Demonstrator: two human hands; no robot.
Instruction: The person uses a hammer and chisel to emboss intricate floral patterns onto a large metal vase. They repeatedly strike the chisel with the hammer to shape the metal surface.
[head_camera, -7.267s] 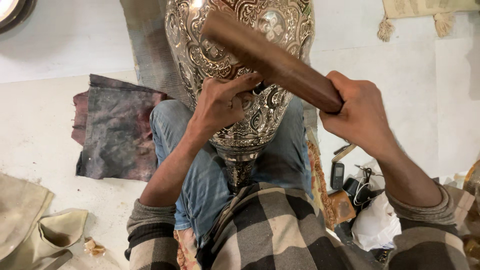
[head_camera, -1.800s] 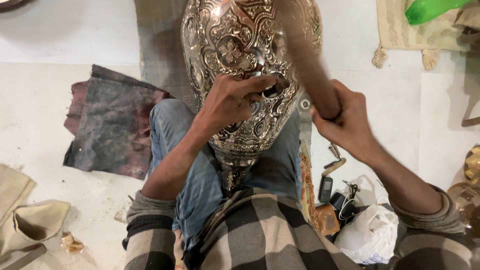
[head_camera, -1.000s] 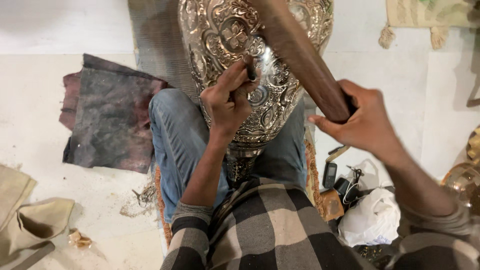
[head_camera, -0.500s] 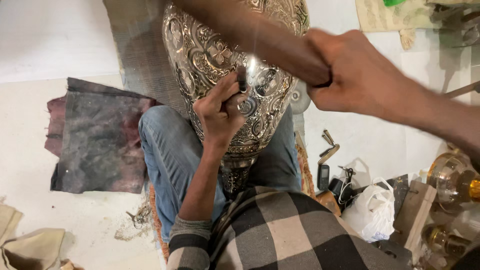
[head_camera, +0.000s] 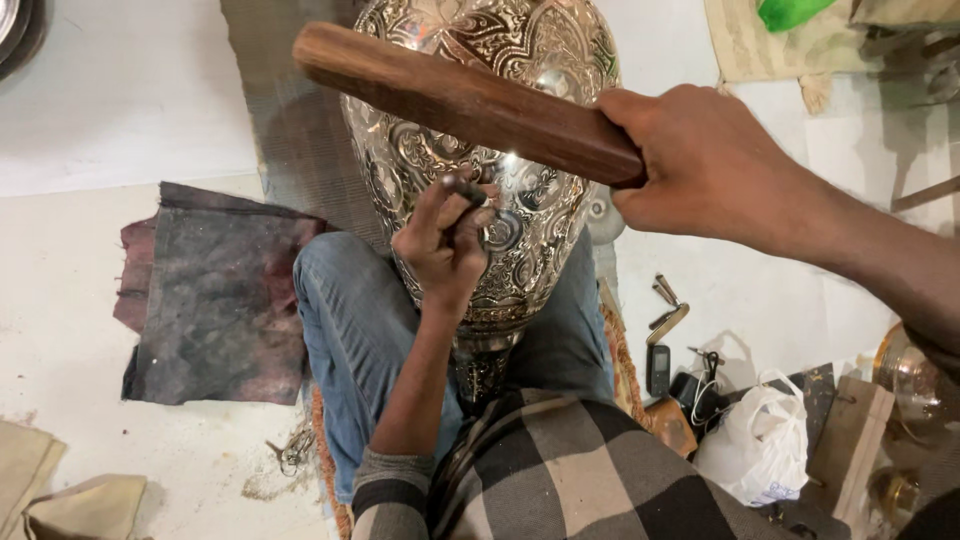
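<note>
A large silver-coloured metal vase (head_camera: 520, 60) with dense engraved patterns lies between my knees, neck toward me. My left hand (head_camera: 440, 245) pinches a small metal chisel (head_camera: 466, 190), its tip set against the vase's side. My right hand (head_camera: 700, 165) grips one end of a long brown wooden mallet (head_camera: 460, 100), raised above the vase and the chisel, pointing up and left. The mallet hides part of the vase's upper body.
A dark stained cloth (head_camera: 215, 290) lies on the white floor to the left. On the right sit small metal tools (head_camera: 665, 310), a dark phone (head_camera: 657, 368), a white plastic bag (head_camera: 755, 445), a wooden block (head_camera: 850, 450) and brass pieces (head_camera: 905, 375).
The wooden mallet has swung up and away from the chisel, now raised high across the vase. My left hand still holds the chisel on the vase. The view has shifted slightly.
</note>
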